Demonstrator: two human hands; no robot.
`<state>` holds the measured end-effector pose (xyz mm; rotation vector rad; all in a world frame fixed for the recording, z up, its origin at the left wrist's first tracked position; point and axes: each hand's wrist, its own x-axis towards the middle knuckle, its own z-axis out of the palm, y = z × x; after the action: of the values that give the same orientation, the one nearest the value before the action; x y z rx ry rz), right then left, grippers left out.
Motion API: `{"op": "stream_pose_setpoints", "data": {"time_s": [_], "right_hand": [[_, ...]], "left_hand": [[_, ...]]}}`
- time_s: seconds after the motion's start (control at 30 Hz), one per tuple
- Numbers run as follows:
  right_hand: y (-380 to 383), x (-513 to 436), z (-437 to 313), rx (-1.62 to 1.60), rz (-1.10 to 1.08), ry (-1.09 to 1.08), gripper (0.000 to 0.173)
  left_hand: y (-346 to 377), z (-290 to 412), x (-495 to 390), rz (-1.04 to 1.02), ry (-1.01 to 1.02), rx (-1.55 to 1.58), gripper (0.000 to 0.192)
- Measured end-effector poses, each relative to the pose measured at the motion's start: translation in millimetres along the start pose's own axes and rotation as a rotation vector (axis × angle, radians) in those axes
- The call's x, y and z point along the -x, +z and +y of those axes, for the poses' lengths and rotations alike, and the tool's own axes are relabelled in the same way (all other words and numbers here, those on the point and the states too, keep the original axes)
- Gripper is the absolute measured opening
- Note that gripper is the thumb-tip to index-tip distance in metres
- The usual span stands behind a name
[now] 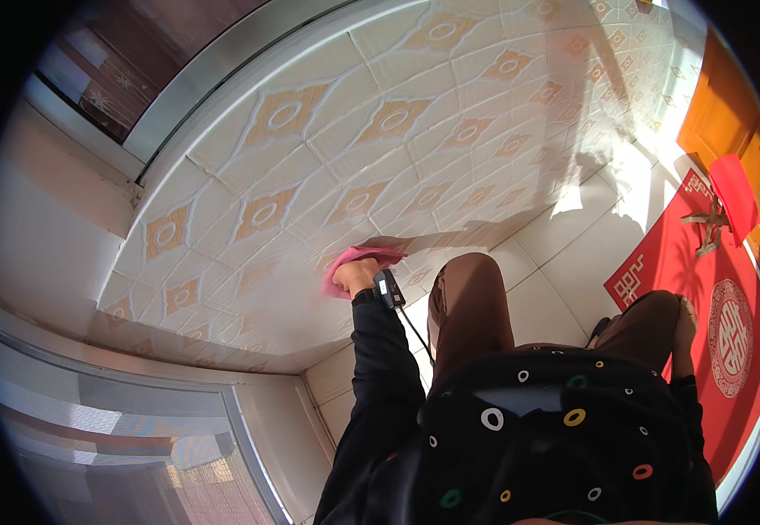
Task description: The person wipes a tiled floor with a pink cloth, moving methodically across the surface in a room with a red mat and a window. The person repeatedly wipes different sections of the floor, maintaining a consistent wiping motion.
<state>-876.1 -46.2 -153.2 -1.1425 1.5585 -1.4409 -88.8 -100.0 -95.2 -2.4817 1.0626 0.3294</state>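
My left hand [354, 275] presses a pink cloth [372, 252] against the lower part of a patterned tiled wall [394, 121]. The cloth is bunched under the fingers and spreads past them on the upper and right sides. A small black device [389, 289] with a cable is fixed at that wrist. Beside my right knee [649, 315] rests my right hand [685, 331], seen edge-on at the outer side of the leg; its fingers are mostly hidden.
Pale floor tiles [544, 289] meet the wall's foot. A red mat [688, 262] lies at the right, with a small folding stool [734, 197] with a red top on it, near an orange wooden door [721, 98]. A screened door [124, 433] stands lower left; a framed window [137, 72] is above.
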Motion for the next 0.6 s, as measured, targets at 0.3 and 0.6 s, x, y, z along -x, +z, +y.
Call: {"op": "stream_pose_setpoints", "data": {"time_s": [0.3, 0.6], "right_hand": [[10, 23, -26, 0.169, 0.087, -0.081, 0.034], [13, 26, -25, 0.166, 0.150, -0.065, 0.036]], "left_hand": [[-106, -8, 112, 0.170, 0.185, 0.476, 0.037], [-104, -112, 106, 1.360, 0.407, 1.503, 0.045]]}}
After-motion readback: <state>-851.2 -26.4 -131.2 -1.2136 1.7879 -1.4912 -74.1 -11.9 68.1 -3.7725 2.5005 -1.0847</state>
